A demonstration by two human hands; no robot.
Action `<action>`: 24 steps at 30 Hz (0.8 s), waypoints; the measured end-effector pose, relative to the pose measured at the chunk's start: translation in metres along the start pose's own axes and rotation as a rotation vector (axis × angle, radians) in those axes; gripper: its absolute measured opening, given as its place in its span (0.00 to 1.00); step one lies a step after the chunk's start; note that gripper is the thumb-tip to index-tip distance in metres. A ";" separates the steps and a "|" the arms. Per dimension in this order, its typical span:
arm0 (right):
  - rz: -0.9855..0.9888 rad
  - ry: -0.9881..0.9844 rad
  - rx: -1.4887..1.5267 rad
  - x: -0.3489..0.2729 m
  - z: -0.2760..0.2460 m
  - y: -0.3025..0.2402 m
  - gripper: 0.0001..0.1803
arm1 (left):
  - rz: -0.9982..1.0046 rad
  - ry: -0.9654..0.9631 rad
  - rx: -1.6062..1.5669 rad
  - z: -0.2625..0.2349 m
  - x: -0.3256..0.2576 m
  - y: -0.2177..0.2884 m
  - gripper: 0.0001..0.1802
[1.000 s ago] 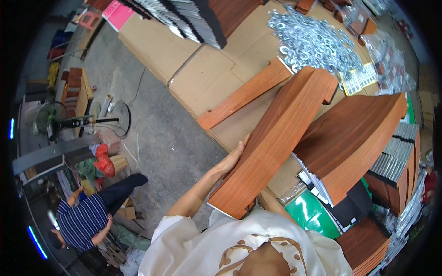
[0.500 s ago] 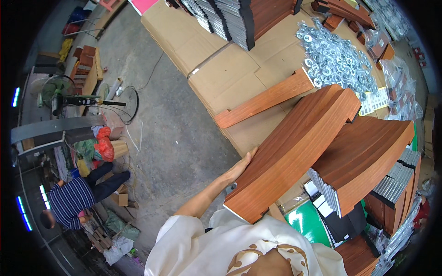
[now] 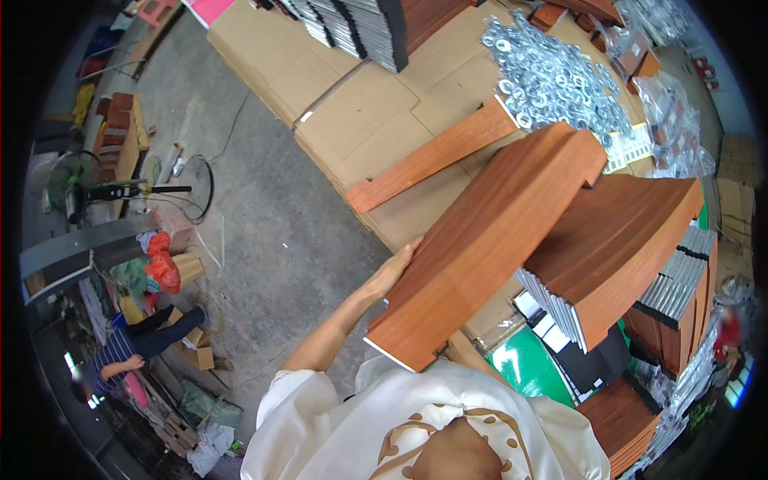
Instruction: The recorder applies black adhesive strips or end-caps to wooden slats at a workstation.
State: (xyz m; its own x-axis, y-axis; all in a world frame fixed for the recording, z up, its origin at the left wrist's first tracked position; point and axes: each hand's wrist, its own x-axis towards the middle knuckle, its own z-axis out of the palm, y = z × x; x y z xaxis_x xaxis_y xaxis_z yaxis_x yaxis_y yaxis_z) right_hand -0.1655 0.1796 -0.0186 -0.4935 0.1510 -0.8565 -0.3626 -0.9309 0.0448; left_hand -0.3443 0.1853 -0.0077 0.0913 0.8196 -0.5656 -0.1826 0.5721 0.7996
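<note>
A thick stack of reddish-brown wood-grain pieces [image 3: 488, 248], curved along one side, lies slanted in front of my chest. My left hand [image 3: 392, 272] is laid along its near left side, fingers pressed to it and partly hidden by it. My right forearm [image 3: 470, 360] passes beneath the stack's near end; the hand itself is hidden behind the pieces. A second, similar stack [image 3: 616, 248] with pale edges stands just to the right. Beyond the held stack, a single notched wood-grain strip [image 3: 436, 156] rests on the cardboard-covered table [image 3: 344, 132].
A heap of shiny metal rings [image 3: 552, 76] lies at the far right of the table. Dark-edged stacks [image 3: 352, 28] stand at the back. A green sheet [image 3: 524, 364] and black pieces [image 3: 596, 376] lie near right. A floor fan [image 3: 88, 188] and another person [image 3: 120, 360] are at left.
The whole view has shifted, so the table and stacks appear farther left and up. My left hand stays against the stack. The person at left has changed posture; a person in red shows more at right.
</note>
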 end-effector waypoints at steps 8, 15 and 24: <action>-0.276 0.110 -0.185 -0.031 0.010 -0.006 0.24 | 0.610 0.632 1.165 -0.028 0.035 0.086 0.33; -0.474 0.097 -0.303 -0.058 -0.010 -0.029 0.22 | 0.099 0.474 1.320 -0.048 0.098 0.100 0.49; -0.495 0.085 -0.226 -0.063 -0.026 -0.045 0.19 | 0.185 0.448 1.216 -0.055 0.097 0.102 0.45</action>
State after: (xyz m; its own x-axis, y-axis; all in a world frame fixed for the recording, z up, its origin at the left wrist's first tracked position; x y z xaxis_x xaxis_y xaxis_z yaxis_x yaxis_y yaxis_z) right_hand -0.0976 0.2036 0.0202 -0.2383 0.5705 -0.7860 -0.3524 -0.8049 -0.4775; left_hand -0.4081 0.3219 0.0081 -0.2146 0.9421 -0.2576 0.8594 0.3075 0.4086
